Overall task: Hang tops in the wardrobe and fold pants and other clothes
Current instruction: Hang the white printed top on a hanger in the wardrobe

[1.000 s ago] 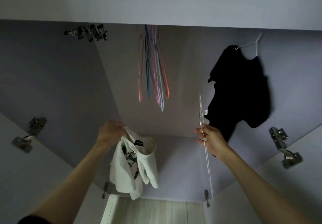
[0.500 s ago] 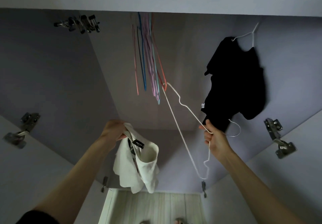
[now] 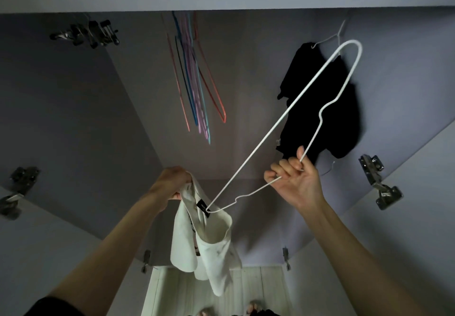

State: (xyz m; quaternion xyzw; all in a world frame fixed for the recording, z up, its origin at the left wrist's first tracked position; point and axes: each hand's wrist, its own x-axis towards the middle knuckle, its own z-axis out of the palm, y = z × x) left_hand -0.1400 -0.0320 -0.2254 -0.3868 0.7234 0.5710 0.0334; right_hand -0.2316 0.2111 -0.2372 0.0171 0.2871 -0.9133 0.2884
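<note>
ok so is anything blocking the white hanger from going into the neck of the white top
Nothing visible does. The left hand holds the white top by its collar, the neck opening gaping. The right hand grips the white hanger, whose one end already sits at the collar beside the black label.

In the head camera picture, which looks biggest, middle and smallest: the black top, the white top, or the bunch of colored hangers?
1. Black top, though the white top looks close in size and is nearer the camera, so this order is unsure.
2. White top.
3. Colored hangers.
</note>
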